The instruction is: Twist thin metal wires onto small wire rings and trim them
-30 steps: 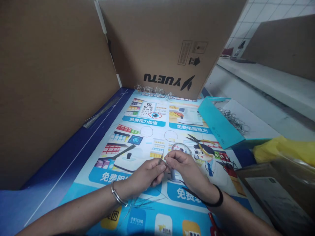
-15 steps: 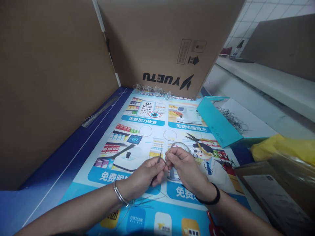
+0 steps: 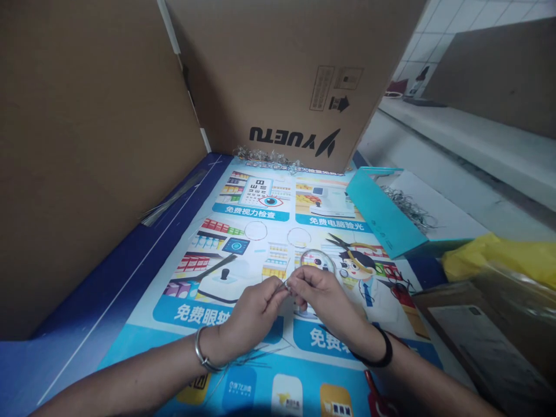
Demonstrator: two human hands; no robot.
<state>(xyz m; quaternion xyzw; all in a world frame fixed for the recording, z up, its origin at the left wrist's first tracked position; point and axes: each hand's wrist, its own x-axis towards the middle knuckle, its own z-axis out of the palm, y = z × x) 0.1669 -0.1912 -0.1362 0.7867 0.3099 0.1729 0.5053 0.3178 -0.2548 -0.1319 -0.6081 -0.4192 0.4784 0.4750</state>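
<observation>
My left hand (image 3: 256, 307) is closed, its thumb and forefinger pinching a thin dark wire (image 3: 285, 284). Against it, my right hand (image 3: 319, 295) pinches at the same spot, and the fingertips nearly meet. Most of the wire is hidden by the fingers. Several loose wires (image 3: 254, 357) lie on the printed mat under my left wrist. Beyond the hands rest two thin wire rings (image 3: 255, 230), and a round coil (image 3: 318, 259) sits just behind my right hand. Scissors (image 3: 354, 250) with yellowish handles lie to the right of it.
A teal box (image 3: 377, 214) holds tangled wire pieces (image 3: 408, 208). Cardboard panels (image 3: 278, 69) wall off the back and left. A bundle of straight wires (image 3: 174, 200) lies at left, a clear-and-silver heap (image 3: 269, 157) at the back. Red-handled tools (image 3: 377, 397) and yellow plastic (image 3: 490, 260) are at right.
My left hand has turned so that its fingers point more toward the right hand, and the dark tip that stuck up from it has dropped. Both hands stay together.
</observation>
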